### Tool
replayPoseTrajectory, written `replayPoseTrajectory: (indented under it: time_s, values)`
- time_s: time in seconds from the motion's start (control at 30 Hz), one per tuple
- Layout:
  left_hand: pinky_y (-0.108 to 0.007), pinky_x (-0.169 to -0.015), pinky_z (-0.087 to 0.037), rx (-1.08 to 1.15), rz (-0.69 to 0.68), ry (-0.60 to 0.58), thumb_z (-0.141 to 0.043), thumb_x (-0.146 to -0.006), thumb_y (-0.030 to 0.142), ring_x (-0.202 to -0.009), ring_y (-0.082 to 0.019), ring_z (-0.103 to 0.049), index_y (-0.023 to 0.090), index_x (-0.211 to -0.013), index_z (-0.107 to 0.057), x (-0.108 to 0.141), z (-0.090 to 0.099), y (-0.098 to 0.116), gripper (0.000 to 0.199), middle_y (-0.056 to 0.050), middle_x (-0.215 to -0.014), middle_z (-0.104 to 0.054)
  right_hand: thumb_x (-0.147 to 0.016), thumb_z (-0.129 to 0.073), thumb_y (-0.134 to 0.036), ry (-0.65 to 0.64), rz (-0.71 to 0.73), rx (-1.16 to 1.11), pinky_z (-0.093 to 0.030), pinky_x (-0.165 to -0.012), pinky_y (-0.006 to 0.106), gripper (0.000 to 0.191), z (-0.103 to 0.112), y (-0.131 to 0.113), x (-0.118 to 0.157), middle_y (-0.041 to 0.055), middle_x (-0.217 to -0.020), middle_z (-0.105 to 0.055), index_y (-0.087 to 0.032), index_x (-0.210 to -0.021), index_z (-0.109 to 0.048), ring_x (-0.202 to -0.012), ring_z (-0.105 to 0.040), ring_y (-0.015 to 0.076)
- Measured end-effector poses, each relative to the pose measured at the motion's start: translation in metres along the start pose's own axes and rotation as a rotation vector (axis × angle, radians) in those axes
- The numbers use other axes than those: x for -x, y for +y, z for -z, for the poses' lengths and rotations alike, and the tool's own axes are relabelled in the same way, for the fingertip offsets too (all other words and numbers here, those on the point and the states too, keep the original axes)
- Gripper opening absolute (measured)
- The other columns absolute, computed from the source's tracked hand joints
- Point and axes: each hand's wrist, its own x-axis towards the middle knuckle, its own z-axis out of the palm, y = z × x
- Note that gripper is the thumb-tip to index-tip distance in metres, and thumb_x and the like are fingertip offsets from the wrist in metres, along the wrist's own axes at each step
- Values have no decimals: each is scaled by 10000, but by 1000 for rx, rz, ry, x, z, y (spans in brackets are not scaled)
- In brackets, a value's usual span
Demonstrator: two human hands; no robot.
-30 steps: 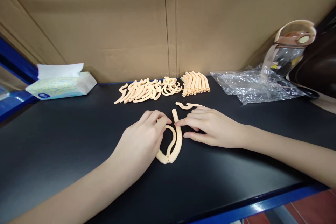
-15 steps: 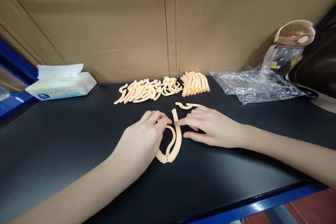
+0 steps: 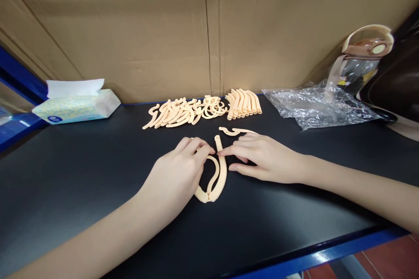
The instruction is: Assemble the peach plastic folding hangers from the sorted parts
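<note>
A beige plastic folding hanger [image 3: 221, 176] lies folded on the black table, its curved arms meeting at the bottom and a thin hook piece [image 3: 214, 178] between them. My left hand [image 3: 183, 165] covers its left side, with thumb and fingers curled closed on the hook piece and arm; the exact grip is partly hidden. My right hand [image 3: 258, 157] rests on the table at the right, its index fingertip touching the right arm and its thumb stretched apart. A loose hook-shaped piece [image 3: 231, 131] lies just beyond the right hand, partly behind it.
Behind lie a heap of curved pieces [image 3: 176, 113], a small pile of hooks [image 3: 212, 108] and a row of hanger arms [image 3: 244, 102]. A tissue pack [image 3: 77, 107] sits left, clear plastic bag [image 3: 321, 104] and bottle [image 3: 360, 67] right. Cardboard [image 3: 147, 30] stands behind.
</note>
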Motion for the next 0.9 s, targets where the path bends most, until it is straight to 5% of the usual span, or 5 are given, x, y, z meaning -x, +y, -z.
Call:
replayPoseTrajectory:
  time_s: [0.9]
  values:
    - [-284, -687, -513, -25, -16, -23, -377, -864, 59, -951, -204, -553, 186, -1062, -598, -1, 1, 1, 322, -49, -1057, -611, -938, -459, -313, -5, 5, -10, -409, -884, 365, 325, 0, 1, 0, 52, -936, -672, -167, -1212, -552, -832, -597, 163]
